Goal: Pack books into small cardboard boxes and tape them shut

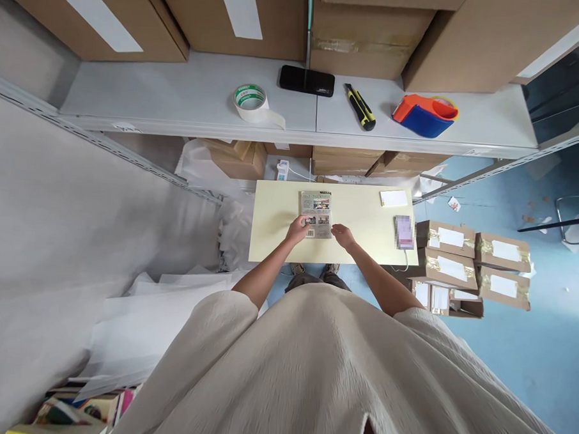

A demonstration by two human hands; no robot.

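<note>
A small book point(315, 213) with a grey printed cover lies flat on a pale yellow table point(356, 236). My left hand point(298, 230) rests on the book's near left corner, fingers curled onto the cover. At the book's near right corner my right hand point(342, 235) touches the edge, fingers bent. Both arms reach forward from a cream garment.
On the table lie a white note pad point(394, 198) and a phone point(404, 232) on a cable. Taped cardboard parcels point(470, 260) stack at the right. A grey shelf point(189, 104) carries a tape roll point(250, 101), black phone point(306, 81), utility knife point(360, 107) and tape dispenser point(426, 115). White wrapping sheets point(136, 313) lie at the left.
</note>
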